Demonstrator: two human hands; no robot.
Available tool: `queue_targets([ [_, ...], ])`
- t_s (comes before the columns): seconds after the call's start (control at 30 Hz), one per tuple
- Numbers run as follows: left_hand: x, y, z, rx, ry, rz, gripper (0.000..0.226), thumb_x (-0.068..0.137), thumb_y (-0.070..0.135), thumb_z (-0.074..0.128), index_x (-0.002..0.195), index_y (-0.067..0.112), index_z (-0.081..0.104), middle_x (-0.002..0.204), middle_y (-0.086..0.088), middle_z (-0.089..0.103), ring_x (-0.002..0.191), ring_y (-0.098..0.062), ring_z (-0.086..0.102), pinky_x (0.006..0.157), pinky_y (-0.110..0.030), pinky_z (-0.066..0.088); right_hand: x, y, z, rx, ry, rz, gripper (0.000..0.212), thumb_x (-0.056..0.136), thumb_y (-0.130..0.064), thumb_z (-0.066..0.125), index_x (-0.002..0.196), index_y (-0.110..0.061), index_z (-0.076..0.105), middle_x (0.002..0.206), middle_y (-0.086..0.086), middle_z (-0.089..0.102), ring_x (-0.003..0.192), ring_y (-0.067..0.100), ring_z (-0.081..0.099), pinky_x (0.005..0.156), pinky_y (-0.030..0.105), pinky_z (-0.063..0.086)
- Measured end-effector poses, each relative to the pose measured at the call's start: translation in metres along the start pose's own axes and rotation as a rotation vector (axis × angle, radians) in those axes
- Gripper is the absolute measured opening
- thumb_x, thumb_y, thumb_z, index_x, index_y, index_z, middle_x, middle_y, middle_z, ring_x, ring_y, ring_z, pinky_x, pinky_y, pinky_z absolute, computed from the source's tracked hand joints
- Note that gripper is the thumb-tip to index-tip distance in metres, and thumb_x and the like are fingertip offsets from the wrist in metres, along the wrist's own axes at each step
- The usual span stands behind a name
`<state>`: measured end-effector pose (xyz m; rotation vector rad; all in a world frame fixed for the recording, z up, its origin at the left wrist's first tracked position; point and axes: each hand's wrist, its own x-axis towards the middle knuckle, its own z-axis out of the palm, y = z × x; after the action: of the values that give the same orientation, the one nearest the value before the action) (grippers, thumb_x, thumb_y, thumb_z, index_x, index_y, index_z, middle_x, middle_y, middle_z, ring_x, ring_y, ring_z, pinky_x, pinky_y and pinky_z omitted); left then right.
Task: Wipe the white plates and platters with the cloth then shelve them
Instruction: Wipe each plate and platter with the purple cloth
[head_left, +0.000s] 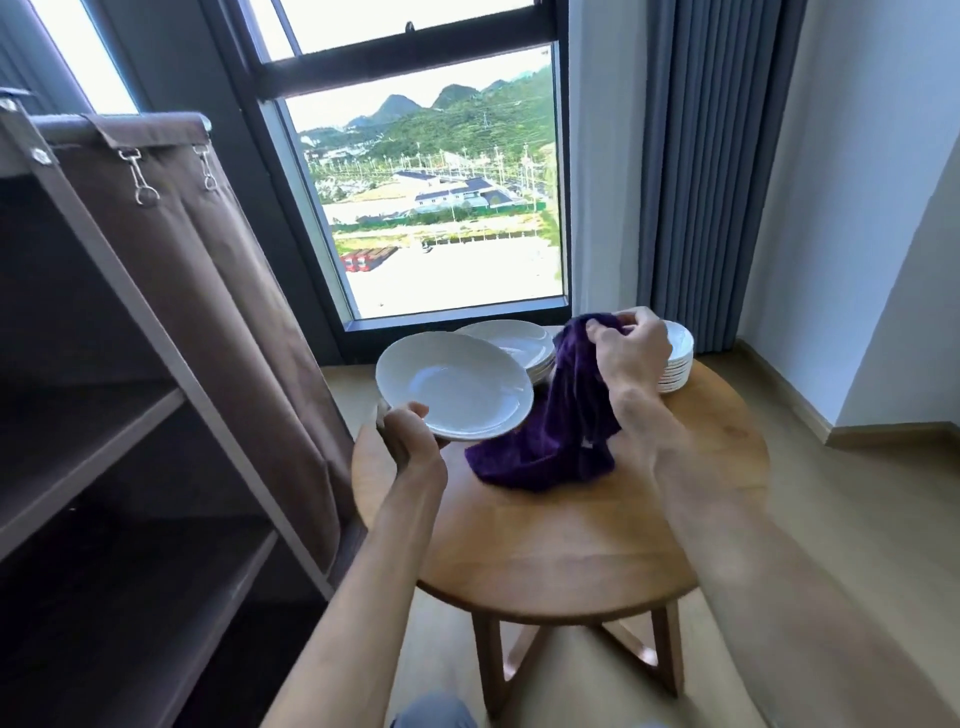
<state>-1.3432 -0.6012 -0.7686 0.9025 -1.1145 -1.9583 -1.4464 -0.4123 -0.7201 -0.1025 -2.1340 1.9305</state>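
Observation:
My left hand (410, 436) grips the near rim of a white deep plate (457, 384), holding it level above the left edge of the round wooden table (561, 540). My right hand (631, 348) pinches the top of a purple cloth (561, 431); the cloth hangs down and its lower end lies bunched on the table. Behind the held plate sits a stack of white plates (519, 343). A second stack of smaller white plates (678, 364) stands at the table's far right, partly hidden by my right hand.
A brown fabric-covered shelf unit (130, 395) with open shelves stands at the left, its curtain flap clipped back. A large window (436, 197) and grey curtains (711, 171) are behind the table. Wooden floor surrounds the table on the right.

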Motion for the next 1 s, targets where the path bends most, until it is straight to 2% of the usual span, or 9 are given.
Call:
queue_targets([
  [0.1, -0.015, -0.019, -0.006, 0.011, -0.032, 0.088, 0.024, 0.077, 0.008, 0.042, 0.09, 0.017, 0.06, 0.1, -0.01, 0.065, 0.088, -0.031, 0.06, 0.063, -0.033, 0.055, -0.024, -0.037, 0.005, 0.017, -0.107, -0.174, 0.021, 0.082, -0.021, 0.081, 0.095, -0.014, 0.067, 0.085, -0.004, 0.068, 0.081, 0.012, 0.067, 0.073, 0.026, 0.058],
  [0.17, -0.025, -0.024, -0.001, -0.051, -0.024, 0.085, 0.028, 0.077, 0.0, 0.041, 0.085, 0.02, 0.059, 0.097, -0.011, 0.062, 0.092, -0.032, 0.057, 0.078, -0.041, 0.049, -0.042, -0.045, 0.013, -0.057, -0.396, -0.23, 0.021, 0.082, -0.028, 0.081, 0.095, -0.013, 0.072, 0.086, -0.005, 0.069, 0.08, 0.007, 0.066, 0.068, 0.019, 0.053],
  [0.23, -0.033, -0.026, 0.004, -0.124, -0.033, 0.094, 0.036, 0.077, -0.009, 0.039, 0.087, 0.018, 0.059, 0.097, -0.013, 0.061, 0.092, -0.031, 0.055, 0.084, -0.042, 0.045, -0.058, -0.04, 0.018, -0.145, -0.681, -0.172, 0.026, 0.084, -0.032, 0.08, 0.1, -0.012, 0.075, 0.093, 0.002, 0.073, 0.087, 0.016, 0.07, 0.074, 0.027, 0.057],
  [0.37, -0.046, -0.027, -0.002, -0.152, -0.072, 0.113, 0.041, 0.075, -0.011, 0.038, 0.098, 0.011, 0.064, 0.098, -0.018, 0.064, 0.091, -0.034, 0.059, 0.084, -0.046, 0.05, -0.072, -0.011, 0.021, -0.609, -0.511, -0.362, 0.042, 0.08, -0.045, 0.079, 0.114, -0.021, 0.074, 0.111, 0.003, 0.074, 0.11, 0.024, 0.065, 0.097, 0.041, 0.052],
  [0.47, -0.048, -0.021, -0.001, -0.208, -0.075, 0.094, 0.044, 0.082, -0.007, 0.042, 0.116, 0.009, 0.064, 0.11, -0.02, 0.067, 0.1, -0.037, 0.064, 0.095, -0.054, 0.053, -0.082, 0.01, 0.018, -0.643, -0.642, -0.35, 0.059, 0.083, -0.062, 0.069, 0.133, -0.033, 0.064, 0.133, 0.005, 0.065, 0.127, 0.027, 0.055, 0.108, 0.043, 0.042],
  [0.53, -0.044, -0.016, 0.0, -0.199, -0.065, 0.146, 0.053, 0.092, -0.008, 0.042, 0.136, 0.017, 0.057, 0.135, -0.016, 0.061, 0.121, -0.034, 0.06, 0.108, -0.047, 0.048, -0.082, 0.023, 0.014, -0.623, -0.729, -0.36, 0.065, 0.085, -0.063, 0.064, 0.143, -0.035, 0.055, 0.145, 0.007, 0.056, 0.135, 0.028, 0.047, 0.113, 0.044, 0.036],
  [0.63, -0.045, -0.017, -0.003, -0.106, -0.09, 0.177, 0.063, 0.101, -0.005, 0.04, 0.156, 0.024, 0.04, 0.159, -0.006, 0.041, 0.14, -0.022, 0.045, 0.121, -0.04, 0.034, -0.079, 0.036, 0.011, -0.687, -0.608, -0.422, 0.055, 0.085, -0.043, 0.064, 0.139, -0.034, 0.058, 0.137, 0.007, 0.06, 0.129, 0.029, 0.051, 0.105, 0.044, 0.041],
  [0.73, -0.057, -0.023, -0.008, 0.013, -0.167, 0.19, 0.061, 0.103, -0.001, 0.04, 0.158, 0.028, 0.037, 0.156, 0.0, 0.043, 0.133, -0.017, 0.048, 0.113, -0.033, 0.036, -0.07, 0.043, 0.013, -0.676, -0.34, -0.453, 0.042, 0.084, -0.023, 0.062, 0.125, -0.017, 0.055, 0.112, 0.014, 0.063, 0.106, 0.037, 0.06, 0.081, 0.042, 0.052],
  [1.0, -0.076, -0.012, 0.002, 0.239, -0.44, 0.312, 0.057, 0.1, 0.001, 0.043, 0.153, 0.022, 0.046, 0.144, -0.015, 0.056, 0.129, -0.034, 0.055, 0.108, -0.05, 0.049, -0.047, 0.022, 0.038, -0.454, -0.088, -0.32, 0.026, 0.089, -0.019, 0.06, 0.116, -0.016, 0.059, 0.102, 0.014, 0.062, 0.089, 0.034, 0.062, 0.068, 0.035, 0.046],
])
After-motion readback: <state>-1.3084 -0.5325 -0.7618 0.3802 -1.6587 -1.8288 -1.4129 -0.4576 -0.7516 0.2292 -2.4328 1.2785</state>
